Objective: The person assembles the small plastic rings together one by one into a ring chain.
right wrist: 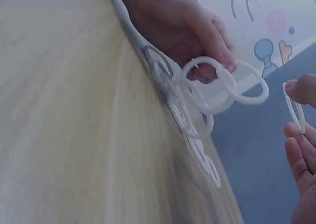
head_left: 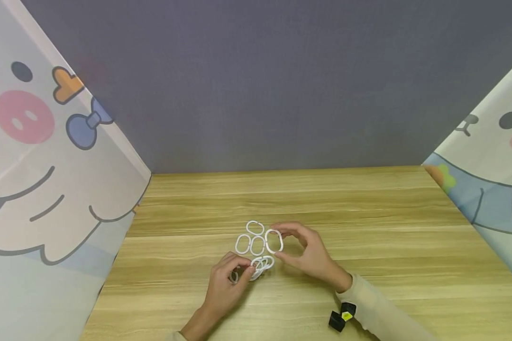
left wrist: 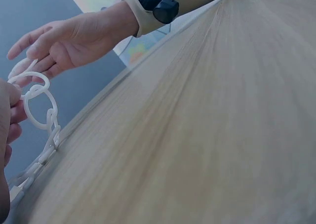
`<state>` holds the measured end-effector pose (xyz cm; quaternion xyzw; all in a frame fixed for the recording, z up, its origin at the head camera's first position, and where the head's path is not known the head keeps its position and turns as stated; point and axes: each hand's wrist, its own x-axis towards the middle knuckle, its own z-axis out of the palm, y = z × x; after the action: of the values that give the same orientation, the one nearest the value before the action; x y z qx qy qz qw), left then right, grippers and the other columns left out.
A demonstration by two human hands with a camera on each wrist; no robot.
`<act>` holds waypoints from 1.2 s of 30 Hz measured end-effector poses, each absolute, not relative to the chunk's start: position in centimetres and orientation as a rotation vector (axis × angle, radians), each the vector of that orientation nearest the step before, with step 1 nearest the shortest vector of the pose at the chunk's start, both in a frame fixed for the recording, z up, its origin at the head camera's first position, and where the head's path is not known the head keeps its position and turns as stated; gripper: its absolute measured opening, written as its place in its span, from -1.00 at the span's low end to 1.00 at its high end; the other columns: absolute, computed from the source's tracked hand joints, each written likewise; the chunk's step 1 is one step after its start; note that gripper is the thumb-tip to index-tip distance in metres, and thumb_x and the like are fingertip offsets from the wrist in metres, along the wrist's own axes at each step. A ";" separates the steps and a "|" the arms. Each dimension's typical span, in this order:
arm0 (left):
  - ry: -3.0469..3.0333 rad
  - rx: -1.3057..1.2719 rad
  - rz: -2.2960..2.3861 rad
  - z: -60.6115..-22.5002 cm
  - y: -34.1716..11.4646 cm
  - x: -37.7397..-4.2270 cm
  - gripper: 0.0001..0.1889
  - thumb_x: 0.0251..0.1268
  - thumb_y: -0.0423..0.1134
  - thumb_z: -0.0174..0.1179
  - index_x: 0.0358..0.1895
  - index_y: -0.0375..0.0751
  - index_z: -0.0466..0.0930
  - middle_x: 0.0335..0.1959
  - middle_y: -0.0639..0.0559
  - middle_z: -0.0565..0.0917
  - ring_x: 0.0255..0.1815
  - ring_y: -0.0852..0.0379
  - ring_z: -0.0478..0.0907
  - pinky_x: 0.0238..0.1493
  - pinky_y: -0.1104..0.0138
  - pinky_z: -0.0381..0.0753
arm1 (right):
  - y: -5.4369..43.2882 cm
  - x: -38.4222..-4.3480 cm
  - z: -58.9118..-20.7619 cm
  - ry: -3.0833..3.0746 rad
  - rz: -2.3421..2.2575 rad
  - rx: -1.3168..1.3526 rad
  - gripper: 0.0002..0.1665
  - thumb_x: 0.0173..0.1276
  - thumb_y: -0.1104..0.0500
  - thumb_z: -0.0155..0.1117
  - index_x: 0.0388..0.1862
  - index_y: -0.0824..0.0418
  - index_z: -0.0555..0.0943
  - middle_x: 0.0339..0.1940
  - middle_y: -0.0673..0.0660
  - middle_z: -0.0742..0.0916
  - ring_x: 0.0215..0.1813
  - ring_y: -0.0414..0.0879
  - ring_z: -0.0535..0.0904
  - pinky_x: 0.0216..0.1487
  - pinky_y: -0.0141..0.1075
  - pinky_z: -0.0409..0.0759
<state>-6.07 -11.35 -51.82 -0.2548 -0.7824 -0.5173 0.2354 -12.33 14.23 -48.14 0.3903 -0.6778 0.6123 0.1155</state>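
Note:
My left hand (head_left: 227, 284), low in the head view, pinches a white oval plastic ring that is linked with other rings in a short chain (right wrist: 217, 105). This chain hangs just above the table. My right hand (head_left: 308, 252) holds a single white ring (head_left: 282, 242) upright between thumb and fingers, apart from the chain in the right wrist view. Several more white rings (head_left: 243, 235) lie on the table beyond the hands. In the head view some links overlap near the left thumb, so how each joins cannot be told.
The wood-grain table (head_left: 367, 208) spreads around both hands. A dark grey panel (head_left: 281, 94) stands at its back, with cartoon-printed panels (head_left: 68, 189) at the sides. A black device with a yellow mark (head_left: 337, 321) sits at the right sleeve.

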 end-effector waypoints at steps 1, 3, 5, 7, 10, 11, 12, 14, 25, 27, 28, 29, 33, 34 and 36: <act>-2.148 -0.698 -1.418 -51.8 -11.3 -6.1 -0.76 0.26 -0.50 0.54 -0.19 -0.05 0.79 -0.32 0.11 0.75 -0.33 0.22 0.59 -0.43 0.36 0.64 | 14.2 -12.2 -48.1 -1.985 1.795 1.151 -0.22 0.10 0.61 0.65 0.33 0.44 0.62 0.21 0.45 0.76 0.22 -0.04 0.75 0.23 -0.26 0.75; -2.150 -0.698 -1.417 -51.8 -11.4 -6.1 -0.76 0.26 -0.49 0.54 -0.19 -0.05 0.79 -0.32 0.11 0.75 -0.34 0.21 0.60 -0.43 0.36 0.64 | 14.1 -11.9 -48.1 -1.981 1.795 1.165 -0.22 0.08 0.61 0.66 0.32 0.44 0.62 0.21 0.45 0.76 0.23 -0.04 0.75 0.22 -0.24 0.76; -2.149 -0.699 -1.417 -51.8 -11.4 -6.1 -0.76 0.25 -0.50 0.54 -0.18 -0.05 0.79 -0.32 0.11 0.75 -0.34 0.19 0.60 -0.43 0.36 0.63 | 14.0 -11.7 -48.0 -1.985 1.791 1.169 -0.23 0.08 0.60 0.67 0.31 0.43 0.63 0.20 0.45 0.76 0.22 -0.03 0.75 0.21 -0.23 0.76; -2.149 -0.700 -1.417 -51.8 -11.4 -6.1 -0.76 0.25 -0.50 0.54 -0.18 -0.05 0.79 -0.32 0.11 0.75 -0.35 0.17 0.60 -0.43 0.36 0.63 | 14.0 -11.5 -48.1 -1.992 1.795 1.165 -0.23 0.07 0.59 0.67 0.31 0.43 0.64 0.20 0.43 0.77 0.19 -0.05 0.75 0.20 -0.23 0.77; -2.150 -0.698 -1.419 -51.8 -11.4 -6.1 -0.76 0.25 -0.49 0.54 -0.18 -0.05 0.80 -0.31 0.11 0.75 -0.35 0.16 0.60 -0.43 0.36 0.64 | 14.0 -11.3 -48.2 -2.008 1.811 1.161 -0.23 0.07 0.58 0.69 0.30 0.41 0.66 0.20 0.42 0.77 0.18 -0.06 0.74 0.20 -0.23 0.76; -2.151 -0.697 -1.421 -51.8 -11.5 -6.1 -0.76 0.26 -0.49 0.54 -0.18 -0.05 0.80 -0.31 0.11 0.75 -0.35 0.16 0.60 -0.43 0.35 0.64 | 13.9 -11.3 -48.3 -2.012 1.816 1.162 -0.23 0.06 0.58 0.69 0.30 0.41 0.66 0.19 0.42 0.77 0.16 -0.06 0.74 0.19 -0.23 0.76; -2.151 -0.697 -1.423 -51.8 -11.5 -6.1 -0.76 0.26 -0.49 0.54 -0.17 -0.05 0.80 -0.31 0.11 0.75 -0.35 0.16 0.60 -0.43 0.35 0.64 | 13.9 -11.2 -48.4 -2.016 1.823 1.163 -0.23 0.06 0.59 0.69 0.29 0.40 0.66 0.19 0.43 0.77 0.15 -0.02 0.75 0.20 -0.23 0.76; -2.151 -0.694 -1.424 -51.8 -11.5 -6.1 -0.77 0.26 -0.49 0.54 -0.18 -0.06 0.80 -0.32 0.11 0.75 -0.35 0.17 0.60 -0.43 0.35 0.64 | 13.8 -11.1 -48.6 -2.021 1.839 1.170 -0.22 0.05 0.60 0.69 0.29 0.39 0.66 0.18 0.43 0.78 0.14 0.06 0.76 0.19 -0.23 0.77; -2.171 -0.695 -1.412 -51.7 -11.5 -6.0 -0.78 0.28 -0.49 0.54 -0.18 -0.07 0.80 -0.31 0.13 0.75 -0.32 0.25 0.60 -0.36 0.35 0.68 | 13.8 -10.9 -49.6 -2.042 1.832 1.182 -0.28 0.09 0.54 0.72 0.26 0.37 0.68 0.19 0.42 0.77 0.16 0.18 0.76 0.15 -0.22 0.79; -2.173 -0.692 -1.406 -51.6 -11.5 -5.9 -0.78 0.28 -0.49 0.53 -0.18 -0.07 0.80 -0.30 0.14 0.75 -0.31 0.24 0.60 -0.34 0.34 0.69 | 13.8 -10.9 -49.6 -2.048 1.812 1.183 -0.29 0.10 0.52 0.73 0.25 0.36 0.69 0.19 0.42 0.77 0.19 0.13 0.76 0.14 -0.22 0.79; -2.171 -0.691 -1.403 -51.6 -11.5 -6.0 -0.78 0.28 -0.49 0.53 -0.17 -0.07 0.80 -0.30 0.13 0.76 -0.30 0.24 0.61 -0.33 0.33 0.69 | 13.8 -10.9 -49.7 -2.049 1.798 1.184 -0.29 0.10 0.52 0.74 0.25 0.35 0.69 0.19 0.41 0.78 0.20 0.10 0.76 0.13 -0.20 0.80; -2.168 -0.691 -1.400 -51.6 -11.5 -6.0 -0.78 0.28 -0.49 0.53 -0.17 -0.08 0.80 -0.30 0.13 0.76 -0.30 0.23 0.62 -0.32 0.33 0.70 | 13.8 -10.9 -49.8 -2.051 1.784 1.187 -0.30 0.09 0.52 0.74 0.24 0.35 0.70 0.19 0.41 0.78 0.20 0.08 0.76 0.11 -0.18 0.81; -2.158 -0.687 -1.388 -51.6 -11.4 -6.0 -0.78 0.28 -0.50 0.52 -0.17 -0.08 0.81 -0.29 0.12 0.77 -0.29 0.21 0.63 -0.29 0.32 0.71 | 13.8 -10.8 -49.9 -2.059 1.742 1.195 -0.34 0.09 0.50 0.75 0.19 0.35 0.72 0.19 0.37 0.79 0.18 0.08 0.77 0.02 -0.11 0.84; -2.156 -0.685 -1.387 -51.6 -11.4 -6.0 -0.78 0.27 -0.50 0.53 -0.17 -0.08 0.81 -0.29 0.12 0.77 -0.28 0.20 0.64 -0.29 0.32 0.71 | 13.8 -10.9 -49.9 -2.058 1.737 1.198 -0.35 0.08 0.50 0.75 0.18 0.35 0.72 0.18 0.37 0.79 0.17 0.09 0.77 0.00 -0.10 0.84; -2.159 -0.680 -1.386 -51.6 -11.4 -6.0 -0.78 0.28 -0.49 0.53 -0.17 -0.07 0.81 -0.29 0.13 0.77 -0.28 0.20 0.64 -0.29 0.32 0.71 | 13.8 -10.9 -49.9 -2.057 1.724 1.203 -0.37 0.08 0.50 0.75 0.16 0.36 0.73 0.18 0.35 0.80 0.16 0.09 0.77 -0.03 -0.10 0.84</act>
<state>-5.98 -11.38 -51.56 -0.2485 -0.7894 -0.5068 0.2413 -10.87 13.77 -49.94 0.4069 -0.6960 0.5831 0.1000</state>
